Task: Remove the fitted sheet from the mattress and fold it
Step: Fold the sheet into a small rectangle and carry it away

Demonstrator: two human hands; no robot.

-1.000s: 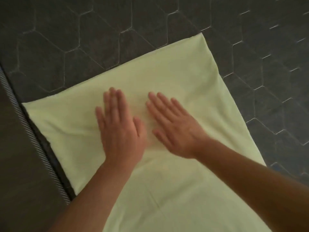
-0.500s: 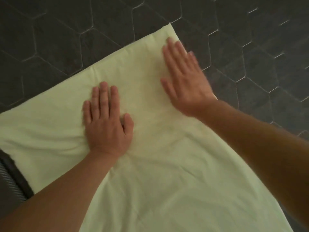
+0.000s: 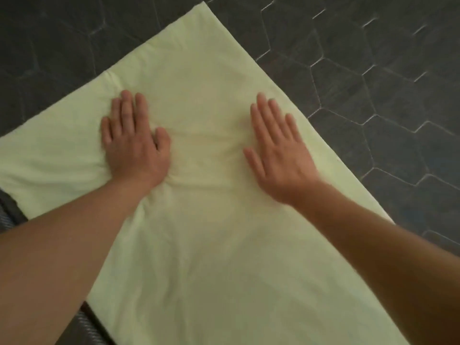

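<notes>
On the hexagon-quilted dark mattress (image 3: 373, 70): folded pale-green fitted sheet (image 3: 211, 245), left hand (image 3: 134, 143) and right hand (image 3: 278, 153) flat, fingers straight, clamping nothing. Smoothing step; next, probably another fold.

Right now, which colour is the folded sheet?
Pale yellow-green sheet, plain, seen clearly in the head view.

Pale yellow-green fitted sheet (image 3: 211, 245) lies folded flat, lightly wrinkled, on the dark surface

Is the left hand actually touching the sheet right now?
Touching. The head view shows the left hand lying flat, palm down, on the pale green sheet, with creases fanning out from under the heel of the palm.
</notes>
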